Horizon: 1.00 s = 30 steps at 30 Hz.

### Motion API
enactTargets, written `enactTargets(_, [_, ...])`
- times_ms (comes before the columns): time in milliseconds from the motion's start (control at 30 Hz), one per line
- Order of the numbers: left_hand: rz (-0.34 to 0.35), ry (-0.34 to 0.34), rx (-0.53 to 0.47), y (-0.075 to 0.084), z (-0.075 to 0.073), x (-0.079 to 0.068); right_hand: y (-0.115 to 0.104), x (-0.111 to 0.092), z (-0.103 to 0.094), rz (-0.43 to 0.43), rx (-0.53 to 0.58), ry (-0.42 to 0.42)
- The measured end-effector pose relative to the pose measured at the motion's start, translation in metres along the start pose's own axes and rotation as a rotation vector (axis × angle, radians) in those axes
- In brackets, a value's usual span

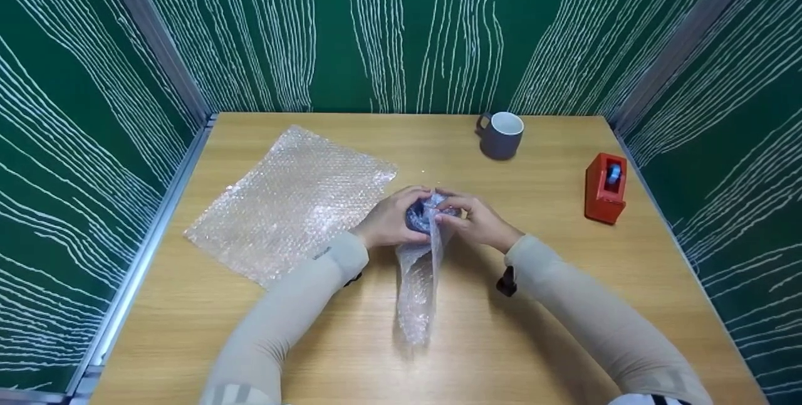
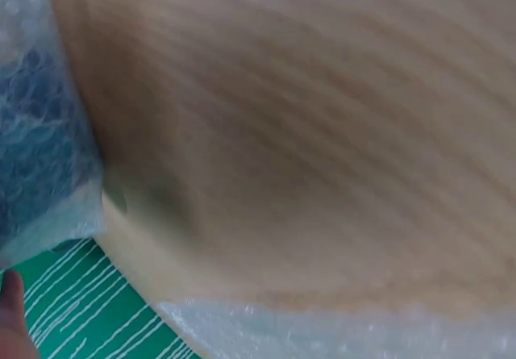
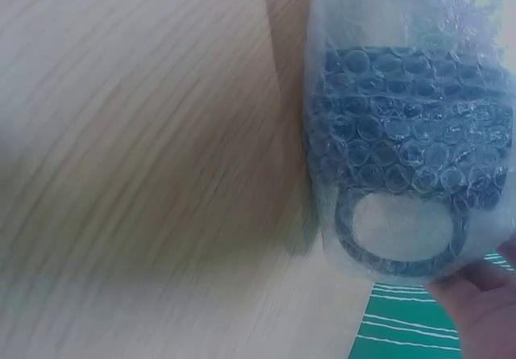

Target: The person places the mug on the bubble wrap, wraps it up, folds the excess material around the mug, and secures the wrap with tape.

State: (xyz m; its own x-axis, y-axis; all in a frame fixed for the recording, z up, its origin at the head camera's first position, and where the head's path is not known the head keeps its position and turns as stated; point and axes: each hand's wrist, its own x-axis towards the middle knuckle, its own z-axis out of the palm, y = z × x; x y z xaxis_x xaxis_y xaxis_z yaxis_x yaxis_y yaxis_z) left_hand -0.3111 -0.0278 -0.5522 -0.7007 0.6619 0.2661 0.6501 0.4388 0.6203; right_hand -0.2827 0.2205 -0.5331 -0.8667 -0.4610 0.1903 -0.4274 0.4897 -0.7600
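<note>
A dark mug [image 1: 418, 214] wrapped in bubble wrap is between my two hands, above the middle of the table. My left hand [image 1: 393, 218] holds its left side, with thumb and fingers curved round it. On the other side, my right hand [image 1: 481, 222] pinches the wrap at the mug's upper right. A loose length of the bubble wrap [image 1: 415, 295] hangs toward me. Through the layers in the right wrist view, the mug's ring-shaped handle [image 3: 401, 228] shows. Only one fingertip [image 2: 12, 294] of the left hand appears in the left wrist view.
A flat bubble wrap sheet [image 1: 301, 198] lies on the table to the left. An unwrapped grey mug [image 1: 500, 138] stands at the back, and a red tape dispenser [image 1: 606, 190] sits at the right. Green panels with white lines [image 1: 338, 35] enclose the table's back and sides.
</note>
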Motion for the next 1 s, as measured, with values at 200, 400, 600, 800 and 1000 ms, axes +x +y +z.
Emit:
enactTargets(200, [0.015,0.071,0.096,0.000,0.010,-0.002,0.001,0.004,0.006,-0.013,0.015,0.070])
enactTargets(400, [-0.003,0.056,0.094,-0.001,0.012,0.000,0.006,0.006,0.012,-0.039,-0.014,0.142])
enactTargets(600, [-0.008,-0.029,-0.082,0.001,-0.004,0.003,0.008,0.006,0.015,-0.027,0.002,0.178])
enactTargets(800, [-0.068,-0.132,-0.186,0.003,-0.020,0.003,0.008,0.007,0.019,0.008,0.064,0.215])
enactTargets(1000, [-0.177,-0.151,-0.240,0.006,-0.025,0.004,0.006,0.008,0.022,0.011,0.135,0.242])
